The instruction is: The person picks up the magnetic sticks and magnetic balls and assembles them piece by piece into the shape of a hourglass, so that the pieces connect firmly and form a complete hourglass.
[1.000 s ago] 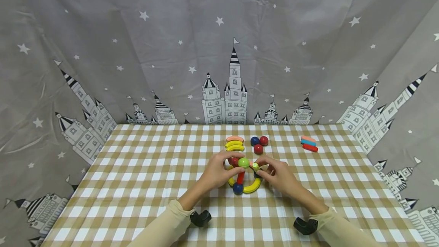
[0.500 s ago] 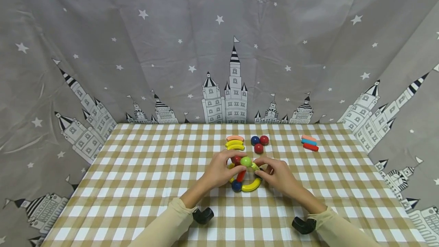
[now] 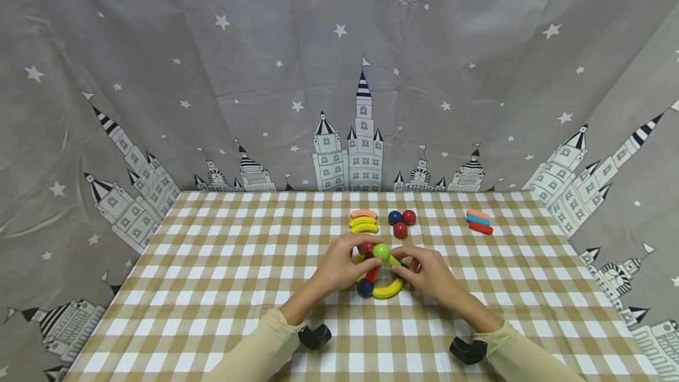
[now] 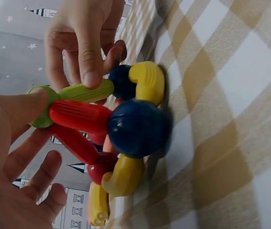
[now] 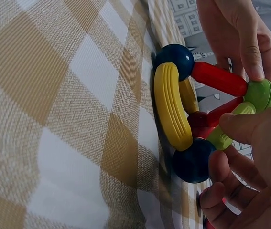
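Note:
A frame of magnetic balls and sticks stands on the cloth. Its base has curved yellow sticks (image 5: 171,107), a front blue ball (image 4: 137,128), a right-hand blue ball (image 5: 192,162) and a red ball (image 4: 102,167). Two red sticks (image 4: 80,117) slope up to a light green ball (image 3: 381,250) on top. My left hand (image 3: 339,261) pinches that green ball between thumb and fingers. With thumb and fingertips, my right hand (image 3: 428,270) pinches a light green stick (image 4: 90,91), which spans from the green ball down to the right-hand blue ball.
Behind the frame lie curved sticks, one pink (image 3: 363,214) and two yellow (image 3: 363,228). Loose balls, one blue (image 3: 395,217) and two red (image 3: 400,230), sit beside them. Farther right lie pink, blue and red sticks (image 3: 480,228). A grey castle-print curtain (image 3: 276,75) borders the checked table.
My right hand has brought the green stick left and tilted it, so its upper end now meets the green ball. My left hand has kept hold of that ball, shifting slightly right.

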Motion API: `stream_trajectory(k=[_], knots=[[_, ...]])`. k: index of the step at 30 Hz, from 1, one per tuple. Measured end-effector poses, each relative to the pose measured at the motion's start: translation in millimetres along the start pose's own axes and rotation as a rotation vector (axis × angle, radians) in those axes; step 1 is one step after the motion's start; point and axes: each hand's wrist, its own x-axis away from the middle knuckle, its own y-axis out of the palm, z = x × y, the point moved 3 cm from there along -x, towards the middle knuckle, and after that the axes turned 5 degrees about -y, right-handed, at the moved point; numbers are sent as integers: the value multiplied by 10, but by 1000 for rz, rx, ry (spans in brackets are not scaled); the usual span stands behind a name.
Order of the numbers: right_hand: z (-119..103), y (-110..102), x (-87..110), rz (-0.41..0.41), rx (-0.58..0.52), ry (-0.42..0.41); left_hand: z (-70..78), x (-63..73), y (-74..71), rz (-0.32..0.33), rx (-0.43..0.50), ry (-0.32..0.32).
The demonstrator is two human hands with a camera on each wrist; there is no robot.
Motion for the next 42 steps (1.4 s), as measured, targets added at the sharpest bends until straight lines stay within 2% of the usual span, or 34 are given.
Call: stream_trajectory(k=[7,12,20,25,29,37,42], knots=[[-3,3,8,5,-4,16,-34,57,41,107,58,30],[-2,6,10,1,-12,30,-50,80,62,144,63,14],[9,2,0,-2,-15,28,-46,67,55,136,62,-10],[27,-40,-16,-47,-34,2,-45,75,56,141,57,7],[51,-129,-20,-66,-34,-11,-54,80,60,133,64,-11],[165,-369,-8,-14,33,7,-59,91,56,130,71,-29],[324,-577,12,71,111,-25,-55,95,61,133,83,-39]])
